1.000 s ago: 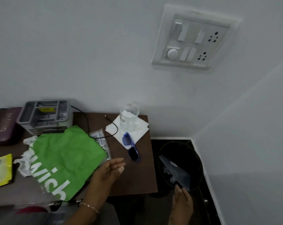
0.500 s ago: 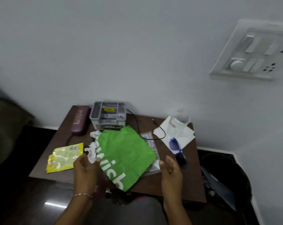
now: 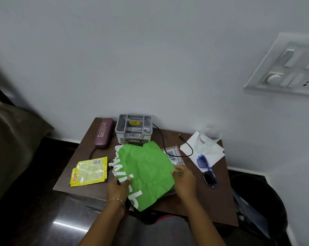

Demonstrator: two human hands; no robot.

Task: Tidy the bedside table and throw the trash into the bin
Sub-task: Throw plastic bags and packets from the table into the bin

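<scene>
A crumpled green paper wrapper (image 3: 146,171) with white lettering lies across the middle of the dark brown bedside table (image 3: 219,201). My left hand (image 3: 117,188) pinches its left edge and my right hand (image 3: 184,181) pinches its right edge. A yellow empty snack packet (image 3: 89,172) lies flat on the table's left part. A clear plastic wrapper with a barcode (image 3: 174,155) sticks out from under the green paper. The black bin (image 3: 260,208) stands on the floor to the right of the table, with a dark wrapper inside.
At the back stand a maroon spectacle case (image 3: 104,133) and a grey organiser box (image 3: 133,128). A black cable (image 3: 175,153) runs rightward to a white tissue (image 3: 203,151) bearing a clear glass (image 3: 211,134). Blue sunglasses (image 3: 206,170) lie at right. A bed edge (image 3: 10,139) is on the left.
The view swung left from the bin to the table. My right hand left the bin, and both hands closed in and took hold of the green wrapper's edges.
</scene>
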